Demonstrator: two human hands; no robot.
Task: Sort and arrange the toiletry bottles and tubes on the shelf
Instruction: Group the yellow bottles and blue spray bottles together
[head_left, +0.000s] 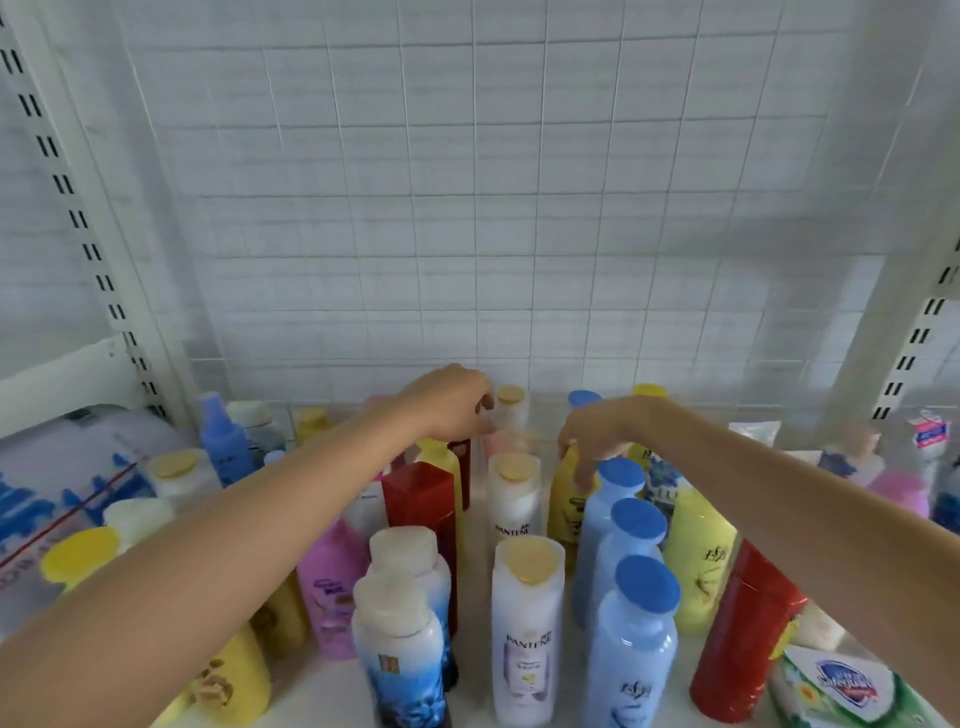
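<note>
Left hand (457, 402) grip clenched around pink bottle (506, 441) (blurred); right hand (597, 436) grasping yellow bottle (563, 499) top, mid-shelf (478, 519).

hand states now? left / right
Left hand: fingers curled near the white bottle at the back; grip cannot be told.
Right hand: fingers on the yellow bottle top, grip unclear.

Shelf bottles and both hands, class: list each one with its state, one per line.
Left hand: reaching to the back row, fingers curled, grip unclear.
Right hand: fingers on the yellow bottle.
Pantene bottles: upright, capped.
Blue-capped bottles: upright, in a row.
Red bottle: tilted.
</note>
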